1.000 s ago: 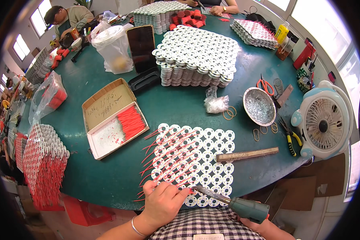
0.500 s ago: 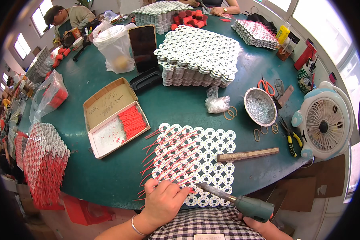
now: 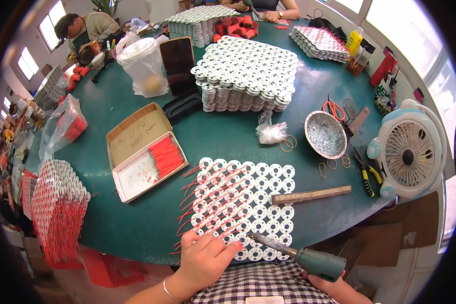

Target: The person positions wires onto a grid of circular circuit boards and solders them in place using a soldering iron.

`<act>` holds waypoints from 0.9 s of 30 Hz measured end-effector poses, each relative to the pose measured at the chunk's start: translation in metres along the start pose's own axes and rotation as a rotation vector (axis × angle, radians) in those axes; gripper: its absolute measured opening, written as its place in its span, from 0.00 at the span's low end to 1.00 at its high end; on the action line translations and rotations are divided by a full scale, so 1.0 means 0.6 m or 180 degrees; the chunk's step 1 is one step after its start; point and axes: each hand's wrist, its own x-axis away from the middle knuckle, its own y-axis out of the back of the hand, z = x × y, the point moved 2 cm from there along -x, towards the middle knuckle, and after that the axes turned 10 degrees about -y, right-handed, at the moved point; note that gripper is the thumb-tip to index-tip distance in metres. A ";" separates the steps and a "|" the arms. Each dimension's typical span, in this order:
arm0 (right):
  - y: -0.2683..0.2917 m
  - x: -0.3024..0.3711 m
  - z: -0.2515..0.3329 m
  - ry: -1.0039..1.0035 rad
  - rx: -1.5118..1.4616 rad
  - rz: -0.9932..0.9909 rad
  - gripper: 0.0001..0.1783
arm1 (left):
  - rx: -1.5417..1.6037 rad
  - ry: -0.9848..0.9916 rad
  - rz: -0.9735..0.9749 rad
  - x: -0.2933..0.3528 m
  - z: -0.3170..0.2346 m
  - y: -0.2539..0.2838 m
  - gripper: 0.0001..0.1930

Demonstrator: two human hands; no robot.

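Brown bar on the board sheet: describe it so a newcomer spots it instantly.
On the green table, find the sheet of white ring-shaped boards. The brown bar crosses its right edge, jutting rightward. Unlike the yellow-handled pliers farther right, it is one straight, plain strip.

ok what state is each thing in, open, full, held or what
green soldering tool, held in the right hand
sheet of white ring boards, partly covered by red wires
shallow cardboard box, open, partly filled with red wires
round metal bowl, holding silvery bits
black phone, propped up, screen dark
yellow-and-black pliers, handles spread
white plastic fan, upright
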 end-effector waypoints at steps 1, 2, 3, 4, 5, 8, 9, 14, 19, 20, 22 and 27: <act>-0.003 -0.001 0.006 -0.0041 0.0077 0.0025 0.26 | 0.0008 0.0000 0.0000 0.000 0.001 -0.005 0.10; -0.009 -0.001 0.014 -0.0046 0.0078 0.0023 0.26 | 0.0032 0.0027 0.0064 -0.001 0.003 -0.009 0.10; -0.014 -0.002 0.023 -0.0083 -0.0039 -0.0055 0.26 | 0.0054 0.0057 0.0128 -0.001 0.004 -0.011 0.10; -0.017 0.000 0.028 -0.0118 -0.0156 -0.0139 0.25 | 0.0061 0.0055 0.0127 -0.003 0.004 -0.010 0.10; -0.015 -0.001 0.026 -0.0121 -0.0154 -0.0142 0.25 | 0.0028 0.0060 0.0172 -0.004 0.004 -0.009 0.07; -0.012 -0.006 0.022 -0.0006 0.0075 0.0070 0.22 | 0.0017 0.0079 0.0230 -0.004 0.005 -0.009 0.05; -0.015 -0.006 0.026 0.0003 0.0139 0.0026 0.21 | 0.0038 0.0090 0.0246 -0.004 0.006 -0.009 0.05; -0.021 -0.006 0.037 -0.0089 0.0133 -0.0031 0.19 | 0.0079 0.0114 0.0287 -0.003 0.008 -0.010 0.05; -0.021 -0.012 0.041 -0.0007 0.0312 0.0054 0.19 | 0.0090 0.0103 0.0344 -0.003 0.012 -0.012 0.06; -0.020 -0.013 0.038 -0.0001 0.0312 0.0051 0.19 | 0.0100 0.0094 0.0349 -0.003 0.012 -0.012 0.06; -0.018 -0.012 0.035 0.0342 0.0824 -0.0114 0.20 | 0.0107 0.0083 0.0353 -0.005 0.012 -0.011 0.06; -0.018 -0.010 0.034 0.0284 0.0706 -0.0141 0.21 | 0.0152 0.0083 0.0459 -0.010 0.017 -0.009 0.05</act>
